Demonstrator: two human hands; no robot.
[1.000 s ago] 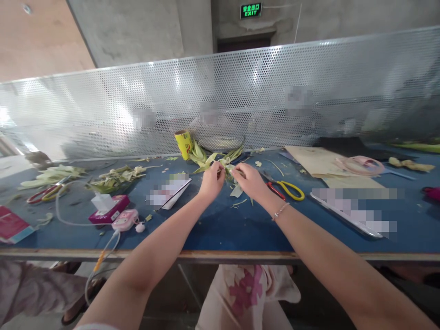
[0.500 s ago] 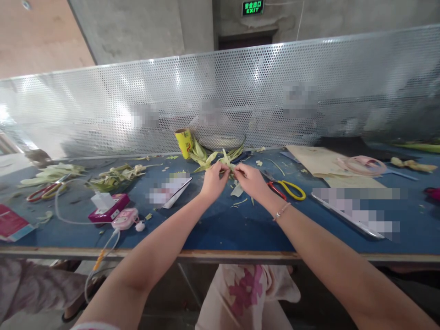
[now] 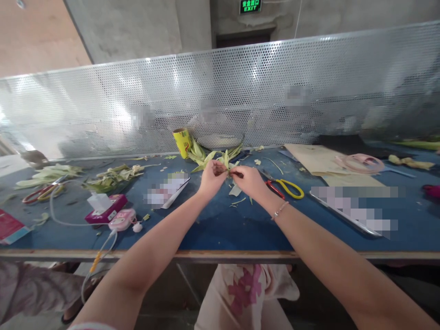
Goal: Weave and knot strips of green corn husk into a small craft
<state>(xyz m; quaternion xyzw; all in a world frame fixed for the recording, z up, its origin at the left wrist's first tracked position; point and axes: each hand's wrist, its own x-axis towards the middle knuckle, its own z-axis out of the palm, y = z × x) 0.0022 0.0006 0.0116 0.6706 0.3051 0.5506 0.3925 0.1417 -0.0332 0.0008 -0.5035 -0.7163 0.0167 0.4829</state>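
Note:
Both my hands meet over the middle of the blue table (image 3: 220, 224), pinching a small bundle of pale green leaf strips (image 3: 226, 161). My left hand (image 3: 211, 178) is closed on the bundle's left side, where a dark reddish bit shows between the fingers. My right hand (image 3: 250, 180) pinches the same bundle from the right; a thin bracelet sits on that wrist. Loose leaf scraps (image 3: 236, 190) lie on the table just beneath my hands.
Yellow-handled scissors (image 3: 285, 187) lie right of my hands. A yellow roll (image 3: 182, 142) and leaf pile (image 3: 202, 156) sit behind. A white card (image 3: 168, 192), pink box (image 3: 103, 211), pink device (image 3: 123, 220) with cable, more leaves (image 3: 113, 176) and scissors (image 3: 39, 193) lie left. A perforated metal screen (image 3: 240, 91) backs the table.
My hands have lifted the leaf bundle slightly and drawn closer together; the strips now stand more upright between my fingers.

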